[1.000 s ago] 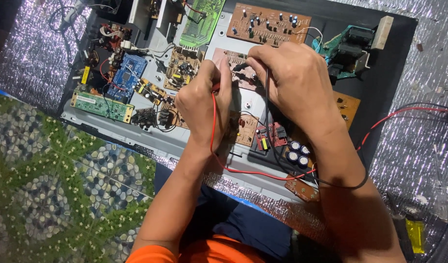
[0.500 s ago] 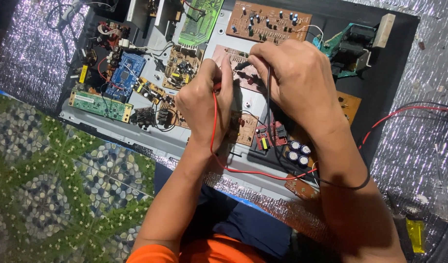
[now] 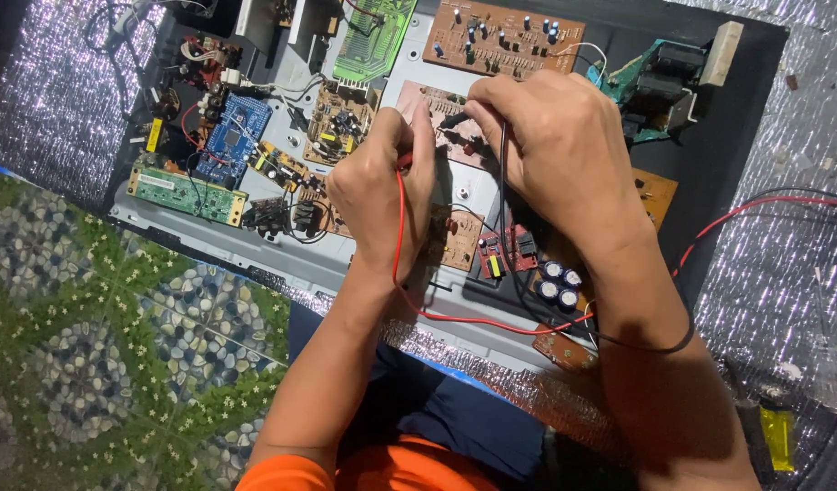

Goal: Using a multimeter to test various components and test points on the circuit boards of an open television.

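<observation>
Left hand [image 3: 382, 195] pinched the red probe lead [image 3: 402, 264]; right hand [image 3: 564, 150] gripped the black lead [image 3: 502, 182]. Both tips sat on the brown circuit board [image 3: 437, 105]. A slipped tip could've bridged adjacent joints.

A blue circuit board [image 3: 232, 139] lies left in the open chassis [image 3: 346, 268], a long green board [image 3: 186, 192] just below it and a bright green board [image 3: 373, 36] at the top; four round capacitors [image 3: 555, 282] sit lower right, a yellow packet [image 3: 779, 438] lies on silver foil [image 3: 782, 255], a green patterned mat [image 3: 109, 355] at left
</observation>
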